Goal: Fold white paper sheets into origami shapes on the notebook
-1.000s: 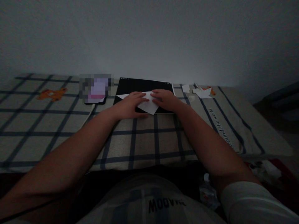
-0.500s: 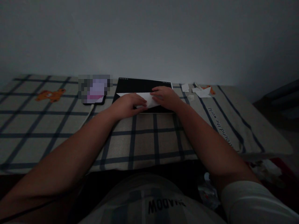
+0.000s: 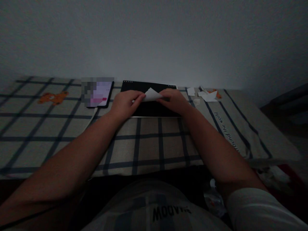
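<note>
A folded piece of white paper (image 3: 152,95) is held between my two hands, its peak pointing away from me. My left hand (image 3: 126,102) pinches its left side with thumb and fingers. On the other side, my right hand (image 3: 173,100) is closed on the right corner. Beneath the paper lies a black board or notebook (image 3: 154,109) with small holes along its far edge. Part of the paper's left end is hidden by my left fingers.
Left of the board, a lit phone (image 3: 102,94) lies with a white cable (image 3: 90,122) plugged in. Farther left is an orange bear-shaped print or cutout (image 3: 53,98). A folded paper boat (image 3: 209,96) and paper scraps (image 3: 191,91) sit to the right on the checked tablecloth (image 3: 149,144).
The paper has gone from lying flat under my spread fingers to being pinched at both ends, with its peak now showing. My left hand shifted slightly left.
</note>
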Demonstrator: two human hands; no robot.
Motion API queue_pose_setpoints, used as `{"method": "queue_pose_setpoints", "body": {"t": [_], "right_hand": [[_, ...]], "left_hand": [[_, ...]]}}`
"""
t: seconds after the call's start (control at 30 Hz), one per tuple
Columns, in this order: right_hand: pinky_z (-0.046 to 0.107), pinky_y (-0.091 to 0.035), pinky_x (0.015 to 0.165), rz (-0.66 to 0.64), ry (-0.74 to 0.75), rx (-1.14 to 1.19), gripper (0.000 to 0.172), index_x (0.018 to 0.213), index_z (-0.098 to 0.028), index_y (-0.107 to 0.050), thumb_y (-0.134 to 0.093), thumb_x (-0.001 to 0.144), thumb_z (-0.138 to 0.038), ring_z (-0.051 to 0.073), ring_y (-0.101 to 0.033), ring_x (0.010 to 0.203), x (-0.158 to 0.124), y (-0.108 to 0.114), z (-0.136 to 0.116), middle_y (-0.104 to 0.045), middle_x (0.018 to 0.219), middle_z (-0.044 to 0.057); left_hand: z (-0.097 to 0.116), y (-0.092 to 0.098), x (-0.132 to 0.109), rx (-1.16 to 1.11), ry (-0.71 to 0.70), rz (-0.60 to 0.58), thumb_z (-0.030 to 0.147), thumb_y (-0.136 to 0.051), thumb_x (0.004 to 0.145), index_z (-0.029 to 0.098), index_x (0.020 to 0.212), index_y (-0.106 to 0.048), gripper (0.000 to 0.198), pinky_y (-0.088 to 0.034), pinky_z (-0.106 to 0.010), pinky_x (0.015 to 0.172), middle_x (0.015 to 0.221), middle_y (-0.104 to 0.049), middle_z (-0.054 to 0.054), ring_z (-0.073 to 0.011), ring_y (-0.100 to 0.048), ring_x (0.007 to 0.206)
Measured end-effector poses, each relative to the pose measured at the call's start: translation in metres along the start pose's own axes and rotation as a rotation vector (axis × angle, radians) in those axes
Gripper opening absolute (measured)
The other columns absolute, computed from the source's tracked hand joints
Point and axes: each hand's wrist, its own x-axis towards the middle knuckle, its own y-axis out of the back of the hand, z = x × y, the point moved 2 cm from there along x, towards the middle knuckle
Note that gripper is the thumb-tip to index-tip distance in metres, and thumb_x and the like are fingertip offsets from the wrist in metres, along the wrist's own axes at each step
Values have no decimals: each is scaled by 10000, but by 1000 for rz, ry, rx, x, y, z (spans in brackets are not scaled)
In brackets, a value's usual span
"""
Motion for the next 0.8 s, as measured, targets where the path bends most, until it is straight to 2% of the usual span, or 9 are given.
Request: {"method": "queue_pose_setpoints", "body": {"t": [0.07,0.17,0.23,0.3,0.37,0.47,0.6,0.7,0.8], "right_hand": [[446,-540,1034,34,-56,15,247,1110,-204,-847,-660,1030,-344,283,-736,1096,1,0,0,-841,1161,99],[425,-562,963,150,-182,61,254,1040,-196,-829,-645,1043,-371,272,-722,1011,2,5,0,-817,1030,77],[415,-579,908,233,-260,115,290,1095,-187,-809,-606,1063,-390,273,-714,1001,2,7,2,-798,1005,73],[413,-597,875,280,-320,185,340,1255,-185,-765,-553,1077,-382,275,-721,1022,4,6,5,-803,1072,79],[414,-612,868,259,-363,251,416,1406,-172,-691,-538,1058,-341,272,-738,1032,5,1,9,-814,1169,101],[426,-625,879,170,-421,305,483,1438,-135,-675,-573,987,-273,276,-760,1027,6,-8,17,-820,1226,144],[469,-636,896,65,-454,339,479,1342,-145,-744,-646,883,-238,296,-775,1022,4,-14,24,-830,1240,147],[485,-625,942,67,-434,254,458,1303,-134,-773,-661,867,-220,306,-772,1051,5,-13,23,-829,1246,159],[473,-605,960,64,-443,74,459,1321,-118,-785,-686,882,-209,300,-756,1018,4,-7,18,-829,1174,157]], "left_hand": [[4,5,-1,0,-25,39,529,-372,1123,234,1336,-755,528,-537,-470,1124,1353,-785,-105,-307,-700,1288],[10,16,-4,69,-11,127,583,-408,1112,311,1523,-620,537,-419,-559,1275,1616,-626,-81,-329,-509,1534],[12,23,-6,111,0,131,607,-399,1110,332,1564,-572,558,-353,-622,1313,1662,-577,-54,-342,-433,1587],[15,26,-6,126,-38,92,624,-379,1116,319,1572,-551,575,-293,-637,1349,1691,-544,-17,-326,-416,1596],[17,25,-6,146,-80,64,620,-392,1119,301,1567,-555,574,-190,-627,1398,1720,-517,6,-313,-401,1614],[14,18,-3,179,-89,61,547,-478,1102,294,1527,-612,512,-56,-643,1420,1722,-534,-19,-336,-371,1656],[5,-5,0,57,-206,-173,480,-543,1069,238,1574,-605,563,-291,-615,1373,1706,-557,-113,-360,-415,1649],[-1,-19,-2,31,-212,-307,494,-573,1060,150,1638,-549,673,-320,-584,1373,1730,-517,-185,-371,-410,1658],[-3,-25,-3,63,-171,-399,513,-519,1088,116,1635,-559,677,-314,-546,1382,1741,-495,-199,-356,-413,1660]]}}
